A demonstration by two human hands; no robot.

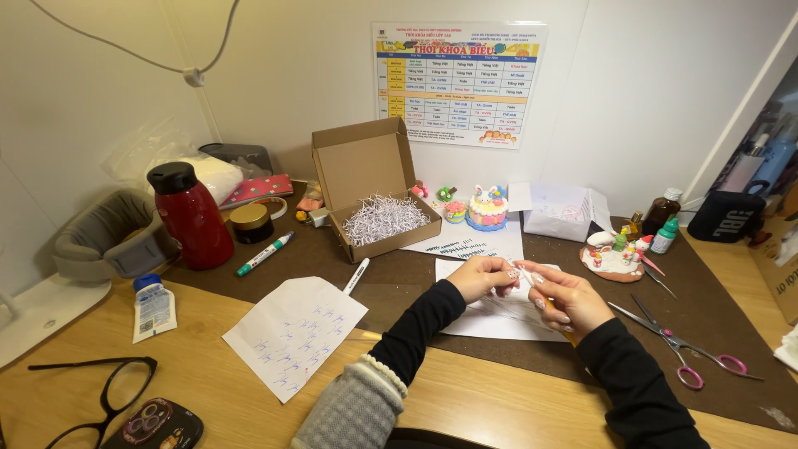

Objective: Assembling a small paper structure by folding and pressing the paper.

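My left hand [484, 277] and my right hand [565, 298] meet over a white sheet of paper [499, 320] on the dark desk mat [731, 320]. Both pinch a thin white strip or stick [524, 273] between their fingertips. An orange-yellow handle sticks out below my right hand near the wrist; what it belongs to is hidden. Both arms wear black sleeves, and the left one has a grey knit cuff.
An open cardboard box [370, 187] of shredded paper stands behind. Pink-handled scissors [677, 349] lie at the right. A red flask [189, 214], two markers, a folded paper [291, 333], a tube, glasses [100, 399] and small clay figurines [615, 252] surround the spot.
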